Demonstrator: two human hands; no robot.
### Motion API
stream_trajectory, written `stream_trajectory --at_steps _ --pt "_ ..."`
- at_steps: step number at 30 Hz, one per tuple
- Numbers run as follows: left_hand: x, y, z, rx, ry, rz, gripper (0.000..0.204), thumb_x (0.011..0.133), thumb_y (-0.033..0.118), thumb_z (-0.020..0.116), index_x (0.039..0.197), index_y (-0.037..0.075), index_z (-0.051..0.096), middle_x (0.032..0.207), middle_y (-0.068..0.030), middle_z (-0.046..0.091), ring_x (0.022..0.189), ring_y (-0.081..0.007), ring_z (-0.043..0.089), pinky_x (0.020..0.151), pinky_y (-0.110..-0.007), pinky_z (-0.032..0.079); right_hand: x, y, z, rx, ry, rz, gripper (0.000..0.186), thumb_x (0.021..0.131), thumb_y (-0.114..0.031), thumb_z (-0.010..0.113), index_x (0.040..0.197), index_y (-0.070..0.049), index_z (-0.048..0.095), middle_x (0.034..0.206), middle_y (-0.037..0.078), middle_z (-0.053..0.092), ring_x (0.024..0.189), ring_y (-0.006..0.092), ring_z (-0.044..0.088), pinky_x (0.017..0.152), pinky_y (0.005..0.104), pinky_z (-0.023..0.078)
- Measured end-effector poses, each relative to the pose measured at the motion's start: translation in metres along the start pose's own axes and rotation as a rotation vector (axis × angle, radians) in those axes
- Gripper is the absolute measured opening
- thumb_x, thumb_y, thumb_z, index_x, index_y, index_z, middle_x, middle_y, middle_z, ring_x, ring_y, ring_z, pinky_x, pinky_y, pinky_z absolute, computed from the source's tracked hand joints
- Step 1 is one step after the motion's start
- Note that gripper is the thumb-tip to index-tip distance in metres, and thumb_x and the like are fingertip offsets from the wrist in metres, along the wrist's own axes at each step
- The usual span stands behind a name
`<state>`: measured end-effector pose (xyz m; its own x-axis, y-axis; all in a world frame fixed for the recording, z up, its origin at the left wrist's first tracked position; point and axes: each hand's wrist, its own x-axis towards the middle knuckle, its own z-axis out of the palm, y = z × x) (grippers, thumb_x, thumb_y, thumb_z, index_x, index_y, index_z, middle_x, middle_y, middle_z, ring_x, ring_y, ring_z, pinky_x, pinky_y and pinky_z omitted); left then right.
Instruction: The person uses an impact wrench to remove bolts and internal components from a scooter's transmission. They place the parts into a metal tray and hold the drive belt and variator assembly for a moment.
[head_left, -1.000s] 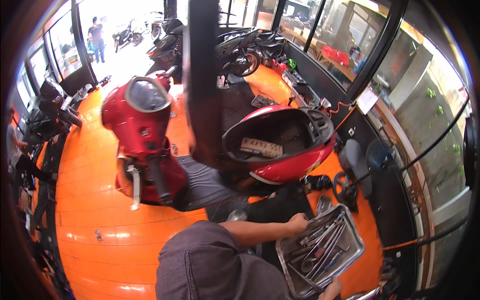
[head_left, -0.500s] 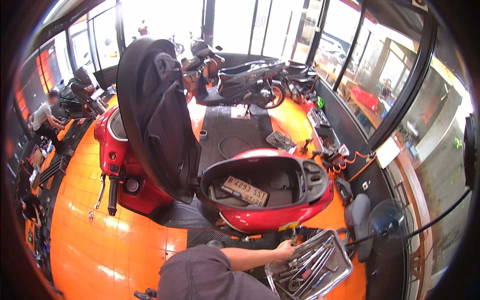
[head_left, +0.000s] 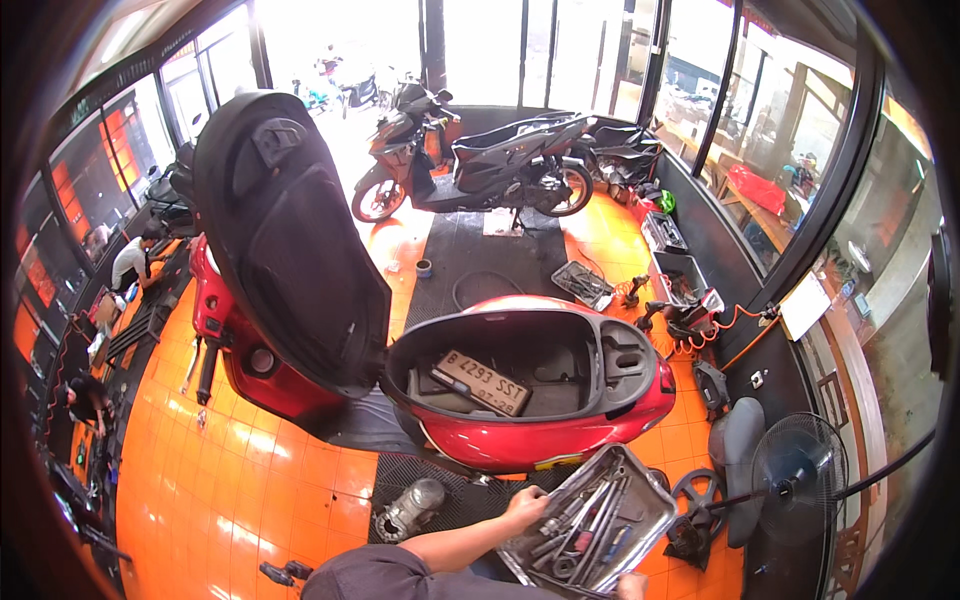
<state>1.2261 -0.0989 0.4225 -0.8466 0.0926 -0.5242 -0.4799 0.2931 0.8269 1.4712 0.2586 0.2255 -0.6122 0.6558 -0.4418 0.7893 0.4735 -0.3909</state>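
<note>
My left hand [head_left: 525,508] is closed on the upper left edge of a metal tray [head_left: 655,505] full of wrenches and other tools. My right hand [head_left: 631,585], partly cut off at the lower edge, grips the tray's lower right side. Just beyond the tray is a red scooter [head_left: 540,445] with its seat [head_left: 275,230] raised and its storage bin [head_left: 545,365] open, a license plate [head_left: 478,383] lying inside. A silvery metal part [head_left: 410,508] rests on the black mat left of my hands.
A dark scooter [head_left: 470,165] stands behind; tool trays [head_left: 580,283] and boxes line the right wall. A fan [head_left: 798,478], grey seat [head_left: 745,450] and wheel [head_left: 698,492] are at the right. Two people [head_left: 133,262] [head_left: 85,400] are at the left among parts on orange tiles.
The tray in my hands has shifted a little leftward and tilts in view. My view has turned, bringing the whole red scooter bin, raised seat and metal part into clearer sight.
</note>
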Motion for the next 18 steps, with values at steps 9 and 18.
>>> stream_trajectory --at_steps 9,18 --pt "0.000 -0.064 0.060 0.026 0.097 -0.111 0.032 0.079 0.026 0.058 0.096 0.001 0.068 0.089 -0.0134 0.068 0.083 -0.0222 0.063 0.076 -0.035 0.048 -0.038 -0.045 -0.038 -0.090 -0.302 0.017 0.029 0.077 -0.015 0.058 0.099 0.004 0.065 0.097 0.020 0.068 0.094 0.0304 0.063 0.081 0.0423 0.049" --pt "0.029 -0.194 0.113 0.054 0.090 -0.170 0.028 0.081 0.026 0.058 0.094 0.002 0.067 0.091 -0.0164 0.068 0.085 -0.0313 0.064 0.077 -0.037 0.048 -0.022 -0.013 -0.031 -0.007 -0.319 0.002 0.035 0.075 -0.011 0.064 0.104 0.007 0.065 0.099 0.021 0.068 0.100 0.0298 0.064 0.085 0.0383 0.048"
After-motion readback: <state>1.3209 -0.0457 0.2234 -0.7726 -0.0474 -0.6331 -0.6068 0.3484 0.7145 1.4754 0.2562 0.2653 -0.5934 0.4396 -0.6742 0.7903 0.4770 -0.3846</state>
